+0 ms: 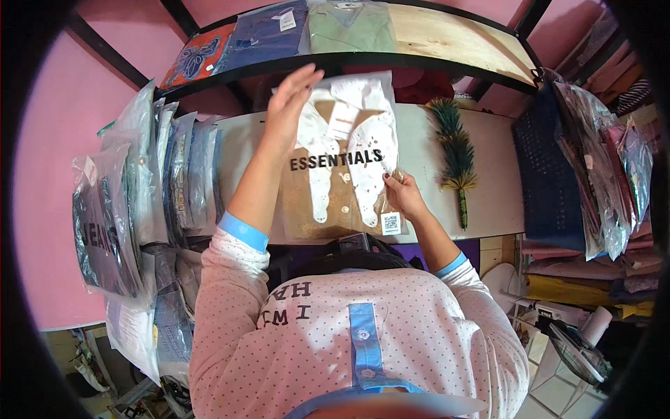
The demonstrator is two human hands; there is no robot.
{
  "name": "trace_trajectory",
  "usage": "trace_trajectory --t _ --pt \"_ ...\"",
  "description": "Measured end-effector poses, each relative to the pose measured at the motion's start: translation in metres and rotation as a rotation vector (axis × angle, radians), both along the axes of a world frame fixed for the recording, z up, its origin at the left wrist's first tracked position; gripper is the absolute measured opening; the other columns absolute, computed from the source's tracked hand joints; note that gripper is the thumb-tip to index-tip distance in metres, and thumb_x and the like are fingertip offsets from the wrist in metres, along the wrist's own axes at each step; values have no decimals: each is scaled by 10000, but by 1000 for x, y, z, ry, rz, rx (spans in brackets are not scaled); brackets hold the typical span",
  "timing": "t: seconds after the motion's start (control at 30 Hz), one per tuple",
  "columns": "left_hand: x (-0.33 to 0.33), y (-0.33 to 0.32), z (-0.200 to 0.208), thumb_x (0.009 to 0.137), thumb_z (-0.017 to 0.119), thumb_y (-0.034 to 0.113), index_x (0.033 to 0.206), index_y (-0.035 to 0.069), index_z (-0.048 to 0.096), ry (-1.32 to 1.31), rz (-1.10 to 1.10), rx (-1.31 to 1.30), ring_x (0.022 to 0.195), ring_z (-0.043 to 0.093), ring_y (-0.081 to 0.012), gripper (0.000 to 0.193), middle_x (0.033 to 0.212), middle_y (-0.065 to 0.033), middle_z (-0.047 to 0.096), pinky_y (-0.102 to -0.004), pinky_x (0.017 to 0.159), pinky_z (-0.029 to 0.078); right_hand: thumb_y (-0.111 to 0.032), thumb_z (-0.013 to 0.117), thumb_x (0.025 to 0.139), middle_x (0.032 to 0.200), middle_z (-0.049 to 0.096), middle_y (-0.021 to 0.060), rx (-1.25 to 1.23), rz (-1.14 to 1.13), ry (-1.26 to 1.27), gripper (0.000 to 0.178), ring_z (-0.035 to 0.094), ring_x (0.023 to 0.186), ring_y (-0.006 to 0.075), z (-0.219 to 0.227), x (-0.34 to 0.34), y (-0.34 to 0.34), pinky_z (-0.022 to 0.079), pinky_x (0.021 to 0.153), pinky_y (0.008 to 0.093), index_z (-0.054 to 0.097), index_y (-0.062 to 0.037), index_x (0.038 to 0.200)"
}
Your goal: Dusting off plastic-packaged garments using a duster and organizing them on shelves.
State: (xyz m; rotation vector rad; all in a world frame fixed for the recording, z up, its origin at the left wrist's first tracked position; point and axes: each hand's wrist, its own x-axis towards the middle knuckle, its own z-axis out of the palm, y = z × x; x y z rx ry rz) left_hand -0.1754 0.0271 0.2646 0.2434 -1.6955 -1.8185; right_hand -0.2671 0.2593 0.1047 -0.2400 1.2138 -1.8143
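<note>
A clear plastic garment bag point(317, 199) with dark lettering stands out in front of me. Inside it is a folded brown garment with a white cut-out collar, small buttons and a white tag. My right hand point(407, 195) pinches the bag's right edge, low down near a square-code sticker point(391, 223). At the bag's upper left, my left hand point(293, 98) is raised with fingers stretched out. It holds nothing; whether it touches the plastic I cannot tell.
A dark green feather duster point(455, 150) lies on the white table point(492, 160). Bagged clothes point(132, 202) stand packed at the left. A blue basket point(548, 167) with bagged garments is at the right. Folded bagged clothes point(272, 31) line the shelf point(453, 28) behind. A fan point(576, 349) stands lower right.
</note>
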Motion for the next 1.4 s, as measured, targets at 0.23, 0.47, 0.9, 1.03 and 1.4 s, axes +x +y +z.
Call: trace_trajectory --t 0.23,0.47,0.9,1.03,1.4 --pt "95 -20 -241 814 628 219 1321 -38 364 -962 324 -96 1201 455 -278 627 1286 -184 484 -355 998 353 -280 661 782 711 645 105 520 -1 567 344 579 638 159 -118 -41 25 458 601 311 645 17 953" --pt "103 -7 -294 751 706 245 1303 -44 362 -873 322 -6 1041 555 -251 712 1142 -184 563 -330 873 447 -306 682 765 888 653 180 707 -48 885 502 639 821 229 -111 -44 -16 490 721 320 555 45 1100" --pt "78 27 -232 766 624 32 1266 15 384 -730 233 316 951 573 -176 555 1072 -95 573 -302 796 478 -6 650 754 950 635 75 207 153 203 348 598 799 155 -75 -44 -19 477 698 285 555 18 1088" --pt "92 10 -228 772 627 17 1304 18 350 -554 217 325 992 549 -165 600 1107 -71 557 -295 857 444 29 614 771 855 639 36 185 201 333 192 566 720 107 8 -41 -39 448 639 255 618 7 962" --pt "168 -101 -245 842 606 290 1313 88 401 -645 458 -403 1151 466 -298 552 1213 -139 512 -411 981 344 -5 615 782 928 637 26 -61 364 649 258 577 824 100 202 -38 -192 458 741 263 607 -4 1040"
